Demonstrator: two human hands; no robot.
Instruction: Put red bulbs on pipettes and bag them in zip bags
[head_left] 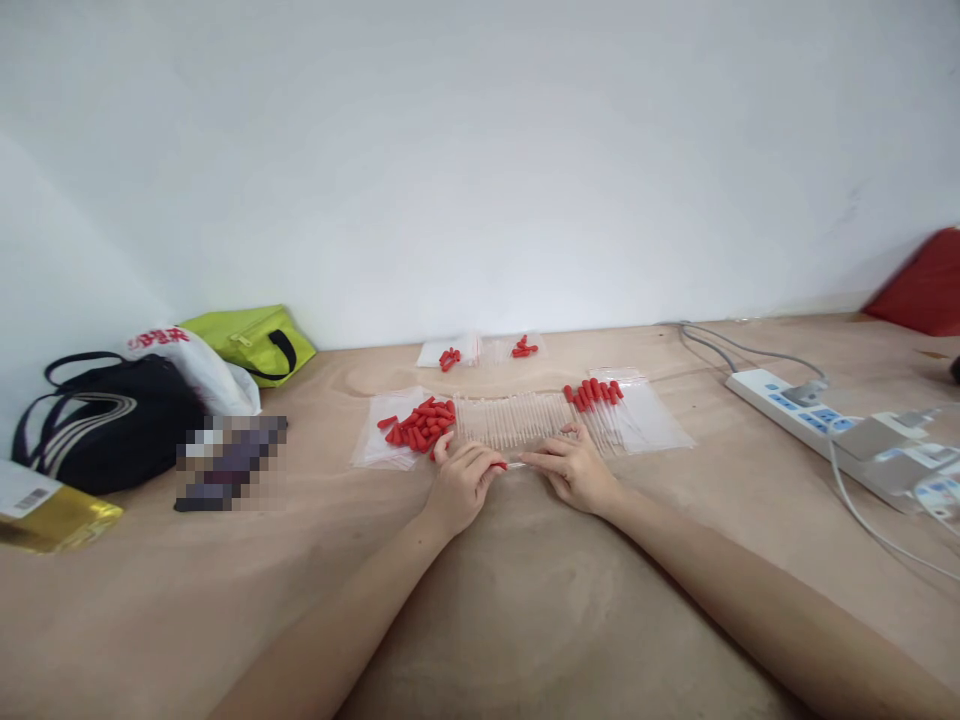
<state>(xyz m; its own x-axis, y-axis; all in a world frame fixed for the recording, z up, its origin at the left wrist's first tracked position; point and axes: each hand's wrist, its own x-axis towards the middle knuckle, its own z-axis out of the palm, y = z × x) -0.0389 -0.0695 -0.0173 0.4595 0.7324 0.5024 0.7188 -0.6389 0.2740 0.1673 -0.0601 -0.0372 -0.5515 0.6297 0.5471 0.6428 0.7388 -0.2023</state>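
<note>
My left hand (460, 484) pinches a small red cap (499, 465) at its fingertips. Opposite it, my right hand (576, 470) is closed on one end of a thin clear tube (516, 464), which lies between the two hands in line with the cap. Just beyond my hands is a row of thin clear tubes (510, 420). A pile of loose red caps (421, 424) rests on plastic bags (367, 447) to the left. On the right, several tubes with red caps (592, 393) lie on another clear bag (652, 418).
Two small bags with red caps (450, 358) (524, 347) lie near the wall. A power strip (817, 420) with cables is at the right. A black bag (112, 425), a green bag (259, 340), a white bag (202, 365) and a yellow package (56, 515) stand at the left.
</note>
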